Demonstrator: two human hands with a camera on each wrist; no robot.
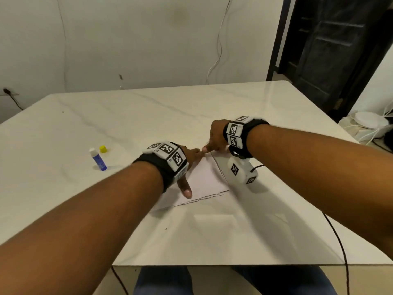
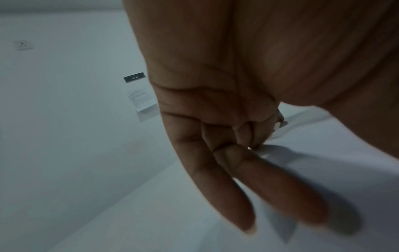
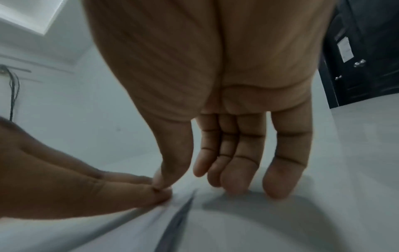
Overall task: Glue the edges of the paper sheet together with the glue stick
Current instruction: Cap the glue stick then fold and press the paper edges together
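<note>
A folded white paper sheet (image 1: 204, 179) lies flat on the marble table (image 1: 127, 116), its ragged edges facing me. My left hand (image 1: 191, 157) lies spread on it, fingers straight toward the far corner and its thumb (image 1: 187, 191) pressing near the front edge. My right hand (image 1: 214, 139) hovers over the far corner with straight fingers; its thumb (image 3: 166, 177) presses the paper (image 3: 237, 230) right beside a left fingertip (image 3: 155, 194). In the left wrist view the left hand (image 2: 237, 162) shows straight fingers on the sheet. The blue glue stick (image 1: 98, 159) stands uncapped at the left, its yellow cap (image 1: 103, 149) just behind it.
A black cable (image 1: 338, 237) runs from my right wrist over the table's front right edge. The table's front edge (image 1: 212, 265) is close to my lap. A dark door (image 1: 331, 50) stands behind the table's far right corner, and white items (image 1: 370, 126) sit on the floor there.
</note>
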